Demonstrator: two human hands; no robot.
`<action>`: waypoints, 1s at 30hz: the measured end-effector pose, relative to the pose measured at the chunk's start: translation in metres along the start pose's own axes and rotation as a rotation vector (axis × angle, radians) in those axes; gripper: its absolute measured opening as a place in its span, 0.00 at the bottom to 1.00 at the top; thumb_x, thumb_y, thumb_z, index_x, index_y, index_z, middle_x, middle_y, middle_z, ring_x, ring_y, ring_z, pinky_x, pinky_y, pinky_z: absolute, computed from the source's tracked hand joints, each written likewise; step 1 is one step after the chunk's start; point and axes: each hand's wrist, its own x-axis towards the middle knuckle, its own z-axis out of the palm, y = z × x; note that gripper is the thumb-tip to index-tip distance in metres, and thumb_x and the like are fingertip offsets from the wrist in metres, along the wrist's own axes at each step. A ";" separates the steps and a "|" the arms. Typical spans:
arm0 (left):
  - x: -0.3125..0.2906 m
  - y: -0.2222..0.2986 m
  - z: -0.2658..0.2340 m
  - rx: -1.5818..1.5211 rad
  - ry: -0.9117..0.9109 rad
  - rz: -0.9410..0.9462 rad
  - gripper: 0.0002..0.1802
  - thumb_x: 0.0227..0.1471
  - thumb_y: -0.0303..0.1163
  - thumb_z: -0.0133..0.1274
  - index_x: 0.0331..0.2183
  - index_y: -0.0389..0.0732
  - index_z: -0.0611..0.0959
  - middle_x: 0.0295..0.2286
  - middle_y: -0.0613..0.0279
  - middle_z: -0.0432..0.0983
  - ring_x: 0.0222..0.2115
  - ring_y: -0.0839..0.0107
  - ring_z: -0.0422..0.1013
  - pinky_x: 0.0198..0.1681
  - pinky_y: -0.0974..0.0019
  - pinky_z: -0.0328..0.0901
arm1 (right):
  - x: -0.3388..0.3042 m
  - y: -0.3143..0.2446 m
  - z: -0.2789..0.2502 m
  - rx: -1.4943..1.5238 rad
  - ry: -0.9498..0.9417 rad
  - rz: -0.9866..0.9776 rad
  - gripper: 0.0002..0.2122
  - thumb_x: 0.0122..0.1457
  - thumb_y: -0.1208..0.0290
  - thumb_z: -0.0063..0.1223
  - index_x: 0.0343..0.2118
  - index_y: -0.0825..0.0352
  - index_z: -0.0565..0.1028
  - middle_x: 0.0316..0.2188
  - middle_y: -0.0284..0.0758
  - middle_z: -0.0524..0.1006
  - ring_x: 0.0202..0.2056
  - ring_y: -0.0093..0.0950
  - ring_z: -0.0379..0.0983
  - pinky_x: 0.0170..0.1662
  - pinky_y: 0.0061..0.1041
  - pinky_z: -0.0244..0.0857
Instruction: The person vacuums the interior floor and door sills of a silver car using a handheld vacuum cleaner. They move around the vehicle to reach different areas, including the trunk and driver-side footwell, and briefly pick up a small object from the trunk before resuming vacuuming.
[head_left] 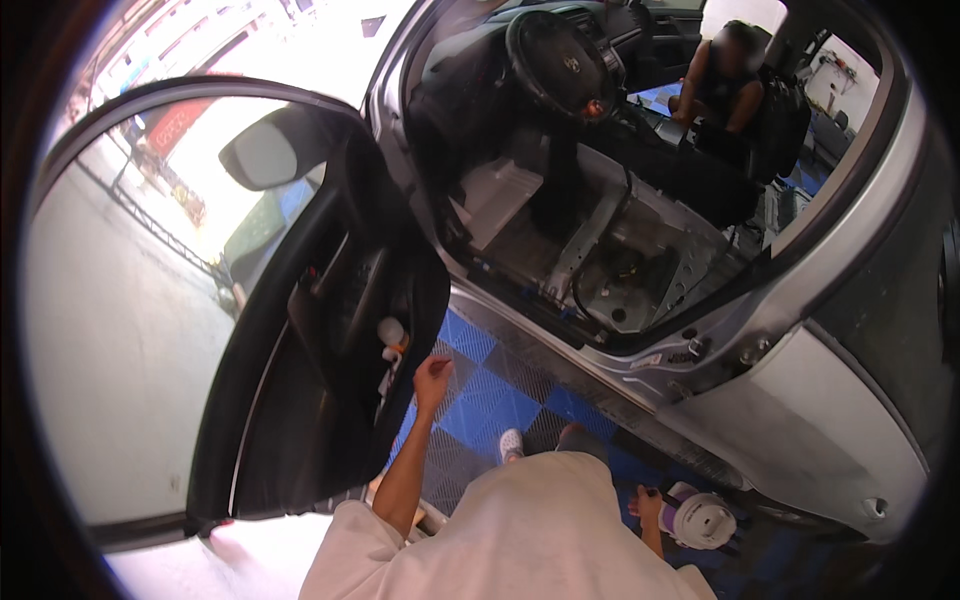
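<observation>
My left hand [433, 378] is beside the inner panel of the open front car door [345, 300], with its fingers bent together. Whether anything is in them is too small to see. White and orange items [392, 335] sit in the door's pocket, close to that hand. Low on the right, my right hand [647, 502] is curled, with something dark at the fingers that I cannot make out. It is next to a round white and purple container [702, 522] on the floor.
The silver car's door opening shows a steering wheel [562, 65] and a bare metal floor [630, 265] without a front seat there. Another person [722, 80] crouches on the car's far side. The sill [560, 345] borders blue and grey floor tiles [490, 405].
</observation>
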 end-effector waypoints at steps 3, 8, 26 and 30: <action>0.074 0.057 0.051 -0.022 -0.122 0.115 0.09 0.53 0.25 0.64 0.38 0.35 0.84 0.30 0.62 0.83 0.34 0.74 0.79 0.40 0.69 0.72 | -0.014 -0.013 0.035 0.030 0.094 0.054 0.14 0.62 0.64 0.58 0.41 0.71 0.70 0.22 0.37 0.75 0.18 0.30 0.74 0.19 0.33 0.72; 0.139 0.075 0.141 -0.139 -0.186 0.099 0.09 0.53 0.25 0.65 0.37 0.36 0.85 0.31 0.62 0.83 0.33 0.75 0.78 0.39 0.70 0.72 | 0.004 -0.005 0.065 0.047 0.121 0.186 0.14 0.62 0.64 0.58 0.40 0.71 0.72 0.23 0.37 0.76 0.19 0.30 0.75 0.20 0.34 0.73; 0.192 -0.037 0.560 -0.064 -0.816 -0.131 0.12 0.48 0.31 0.69 0.34 0.37 0.86 0.29 0.60 0.84 0.26 0.72 0.78 0.32 0.66 0.72 | -0.066 -0.076 0.105 0.632 0.494 0.289 0.12 0.64 0.63 0.60 0.40 0.66 0.73 0.21 0.34 0.76 0.19 0.25 0.75 0.19 0.25 0.70; 0.192 -0.010 0.652 0.230 -0.875 0.163 0.10 0.48 0.29 0.66 0.35 0.38 0.86 0.31 0.57 0.85 0.31 0.64 0.81 0.38 0.61 0.73 | -0.147 -0.065 0.172 0.542 0.654 0.405 0.10 0.63 0.67 0.59 0.39 0.68 0.73 0.21 0.36 0.76 0.20 0.27 0.76 0.18 0.27 0.70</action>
